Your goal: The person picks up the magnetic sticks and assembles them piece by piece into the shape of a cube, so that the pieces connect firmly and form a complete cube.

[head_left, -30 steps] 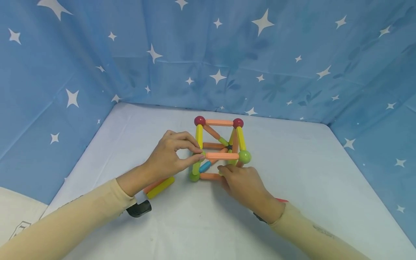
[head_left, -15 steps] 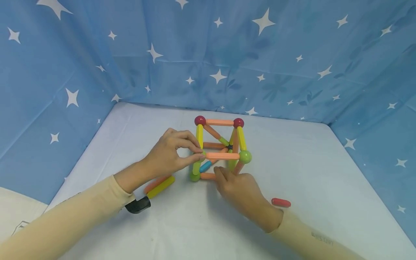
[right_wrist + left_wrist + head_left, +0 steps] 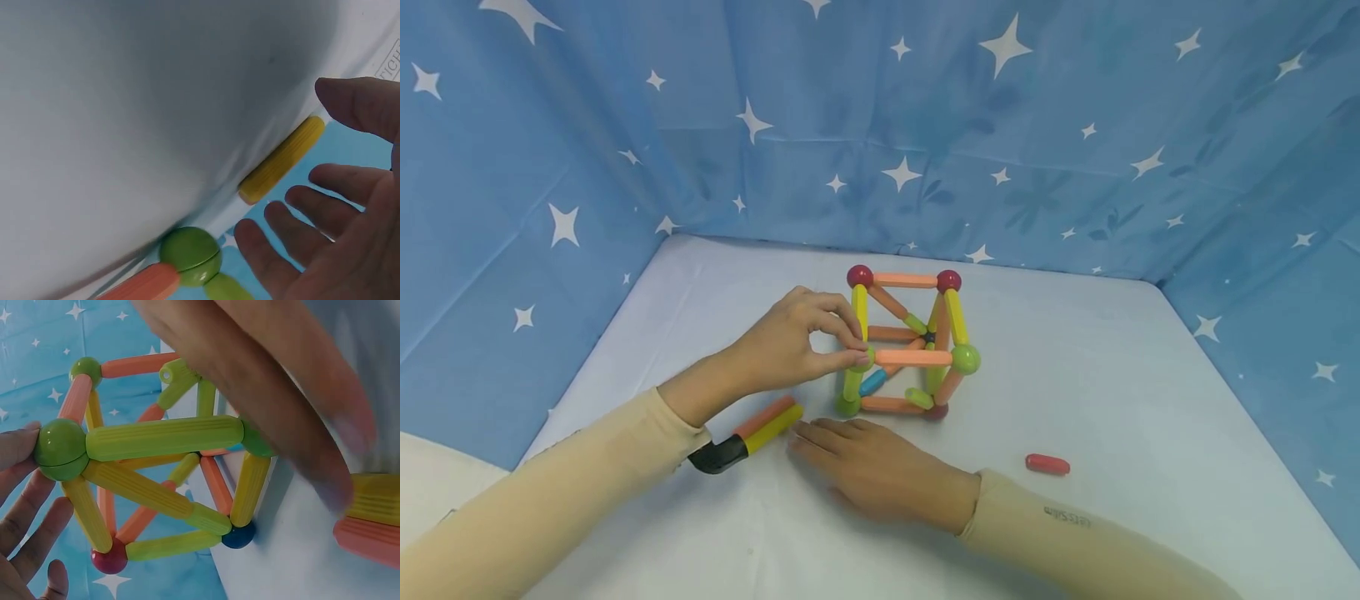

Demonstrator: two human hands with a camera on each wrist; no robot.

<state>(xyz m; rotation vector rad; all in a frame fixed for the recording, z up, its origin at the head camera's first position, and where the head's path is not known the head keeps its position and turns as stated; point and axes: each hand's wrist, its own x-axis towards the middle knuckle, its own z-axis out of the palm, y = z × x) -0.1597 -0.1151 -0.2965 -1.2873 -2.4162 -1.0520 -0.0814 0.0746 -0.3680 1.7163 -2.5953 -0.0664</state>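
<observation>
A cube frame of magnetic sticks and balls [image 3: 910,342] stands mid-table. My left hand [image 3: 852,350] pinches the green ball [image 3: 863,360] at its upper front-left corner; the left wrist view shows that green ball [image 3: 60,450] with my fingers [image 3: 19,456] against it. My right hand [image 3: 827,442] lies flat and low on the table in front of the frame, fingers straight and pointing left, holding nothing. Its fingertips are just short of a loose yellow stick [image 3: 772,427] lying beside an orange stick [image 3: 763,415]. In the right wrist view the open fingers [image 3: 325,237] hover near the yellow stick [image 3: 281,159].
A short red stick [image 3: 1047,464] lies on the white table [image 3: 1112,375] to the right of my right forearm. Blue star-print cloth walls [image 3: 925,125] close in the back and both sides. A black wrist mount [image 3: 718,457] sits by the loose sticks.
My right hand left the frame's bottom front edge and swept left and nearer, now flat by the loose sticks. My left hand kept its pinch on the green ball.
</observation>
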